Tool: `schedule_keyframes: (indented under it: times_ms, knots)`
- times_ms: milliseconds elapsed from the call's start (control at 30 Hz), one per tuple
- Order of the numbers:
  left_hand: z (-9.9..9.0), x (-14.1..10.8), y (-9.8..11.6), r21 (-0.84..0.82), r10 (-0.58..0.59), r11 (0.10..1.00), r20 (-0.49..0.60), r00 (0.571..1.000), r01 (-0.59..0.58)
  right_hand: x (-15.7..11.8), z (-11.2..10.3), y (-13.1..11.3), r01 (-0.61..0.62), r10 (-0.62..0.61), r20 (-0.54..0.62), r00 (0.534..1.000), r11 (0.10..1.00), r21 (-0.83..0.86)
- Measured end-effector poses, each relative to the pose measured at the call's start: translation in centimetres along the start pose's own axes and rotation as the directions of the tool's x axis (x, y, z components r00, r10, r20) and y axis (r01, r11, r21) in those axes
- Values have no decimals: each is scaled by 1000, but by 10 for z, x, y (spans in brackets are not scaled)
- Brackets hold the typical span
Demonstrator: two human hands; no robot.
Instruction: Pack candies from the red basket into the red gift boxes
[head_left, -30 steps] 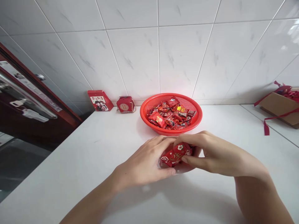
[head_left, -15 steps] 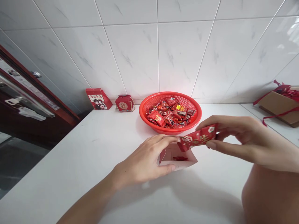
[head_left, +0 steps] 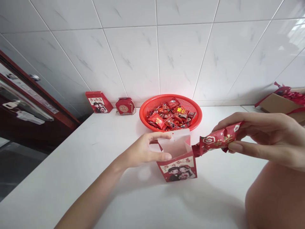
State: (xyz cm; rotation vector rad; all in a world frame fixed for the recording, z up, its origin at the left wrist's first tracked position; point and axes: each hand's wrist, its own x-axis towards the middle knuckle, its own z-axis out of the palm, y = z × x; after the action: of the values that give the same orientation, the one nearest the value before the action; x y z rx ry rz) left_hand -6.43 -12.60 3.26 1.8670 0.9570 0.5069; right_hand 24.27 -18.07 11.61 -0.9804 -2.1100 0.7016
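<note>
Your left hand point(head_left: 140, 151) is partly spread around the left side of an open red box point(head_left: 178, 170), steadying it with the thumb at the near edge and the fingers by the raised back flap. Your right hand point(head_left: 269, 138) pinches a red flowered packet point(head_left: 218, 140) between thumb and fingers, its far end just beside the box's right edge; you cannot tell whether they touch. Behind the box, a red basket point(head_left: 199, 114) of wrapped sweets point(head_left: 171, 116) sits on the white table point(head_left: 71, 171).
</note>
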Motion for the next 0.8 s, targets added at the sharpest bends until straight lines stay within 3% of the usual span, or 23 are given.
schedule_keyframes:
  times_ms: [167,300,433,600,800]
  knots:
    - [6,-8,10,111,-43,993,62,997,36,2,2,1,-10,9,-3,1000,1000,-5]
    - [17,-19,24,236,28,970,141,990,-61,0,2,5,-20,20,13,1000,1000,6]
    - [19,-21,21,306,112,938,170,979,-161,4,4,1,-37,36,40,999,999,23]
    - [11,-17,18,357,190,909,105,976,-215,12,12,0,-151,147,75,986,987,51]
    - [7,-10,21,301,242,920,65,968,-250,21,25,3,-196,182,117,976,974,114]
